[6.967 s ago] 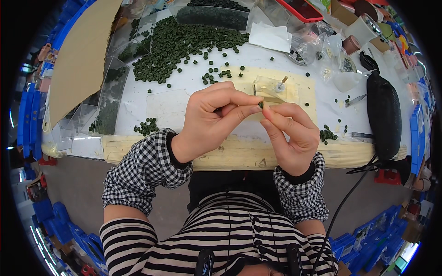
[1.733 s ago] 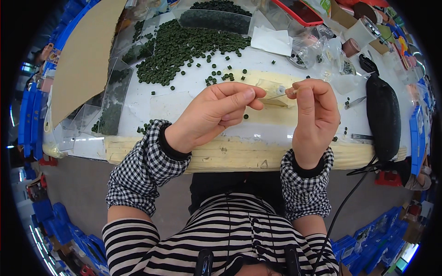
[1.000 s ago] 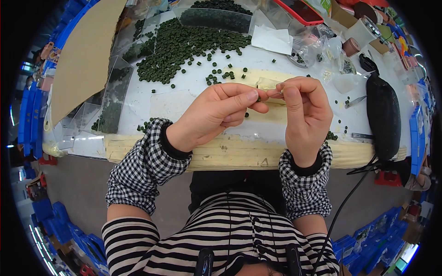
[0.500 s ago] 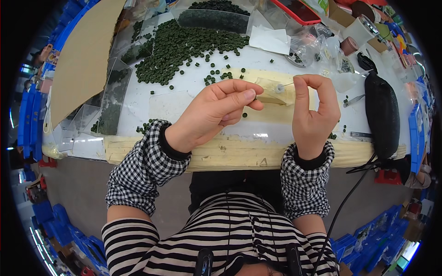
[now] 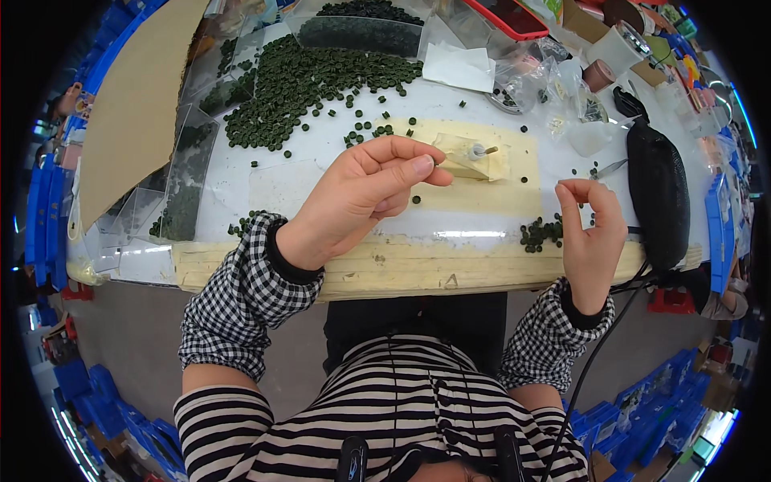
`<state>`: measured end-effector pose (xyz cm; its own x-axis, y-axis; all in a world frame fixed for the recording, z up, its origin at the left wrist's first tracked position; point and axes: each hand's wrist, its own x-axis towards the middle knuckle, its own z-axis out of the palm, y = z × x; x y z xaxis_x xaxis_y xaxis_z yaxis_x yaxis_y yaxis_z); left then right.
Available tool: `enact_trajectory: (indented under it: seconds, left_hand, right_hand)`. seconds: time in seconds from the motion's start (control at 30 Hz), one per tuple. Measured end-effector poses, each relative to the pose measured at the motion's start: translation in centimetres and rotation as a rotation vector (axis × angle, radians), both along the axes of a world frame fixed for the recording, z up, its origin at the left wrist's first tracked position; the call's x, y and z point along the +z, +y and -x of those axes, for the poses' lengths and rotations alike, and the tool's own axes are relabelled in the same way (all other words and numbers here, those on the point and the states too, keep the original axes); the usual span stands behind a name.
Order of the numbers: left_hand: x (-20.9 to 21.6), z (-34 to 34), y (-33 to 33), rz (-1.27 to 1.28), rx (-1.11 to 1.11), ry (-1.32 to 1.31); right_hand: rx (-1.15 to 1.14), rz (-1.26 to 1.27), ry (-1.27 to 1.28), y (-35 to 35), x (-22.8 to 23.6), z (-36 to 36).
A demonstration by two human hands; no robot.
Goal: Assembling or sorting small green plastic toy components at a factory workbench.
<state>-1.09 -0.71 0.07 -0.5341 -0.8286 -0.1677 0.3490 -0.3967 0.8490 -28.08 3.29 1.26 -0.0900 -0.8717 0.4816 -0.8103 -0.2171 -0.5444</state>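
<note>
My left hand (image 5: pixel 377 189) is closed, thumb and index finger pinched over a small dark piece that barely shows at the fingertips. Just right of those fingertips lies a block wrapped in cream tape (image 5: pixel 462 165). A small whitish knob with a brownish tip (image 5: pixel 477 152) stands out of its top. My right hand (image 5: pixel 593 233) is raised over the table's right side, thumb and index finger close together; what they hold, if anything, is too small to make out. Several loose green spools (image 5: pixel 540 234) lie beside that hand.
A big heap of small dark green spools (image 5: pixel 313 88) spreads across the back left. Cardboard (image 5: pixel 132 112) and clear trays (image 5: pixel 193 185) stand left. A black pouch (image 5: pixel 658 193), tweezers (image 5: pixel 612 169), plastic bags (image 5: pixel 562 88), white paper (image 5: pixel 458 67) and a red-cased phone (image 5: pixel 514 18) lie about the right and back.
My right hand has moved away from the knob, right and nearer the table's front edge. A thin pin-like line between its fingers and the knob no longer shows. The left hand keeps its pinch.
</note>
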Motion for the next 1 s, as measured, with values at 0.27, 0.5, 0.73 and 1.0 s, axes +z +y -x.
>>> enact_trajectory:
  seconds: [0.27, 0.5, 0.73, 1.0]
  left_hand:
    - [0.1, 0.2, 0.1, -0.009, 0.021, -0.029]
    - [-0.2, 0.1, 0.0, -0.018, 0.024, -0.003]
    - [0.0, 0.1, 0.1, -0.019, 0.031, -0.007]
    - [0.1, 0.1, 0.1, -0.014, 0.006, -0.006]
  right_hand:
    - [0.062, -0.201, 0.15, 0.8, -0.9, 0.7]
    - [-0.007, -0.104, -0.005, -0.5, -2.6, 0.1]
    - [0.052, -0.008, 0.121, 0.0, -2.1, 1.2]
    - [0.089, -0.003, 0.256, -0.6, -2.1, 0.5]
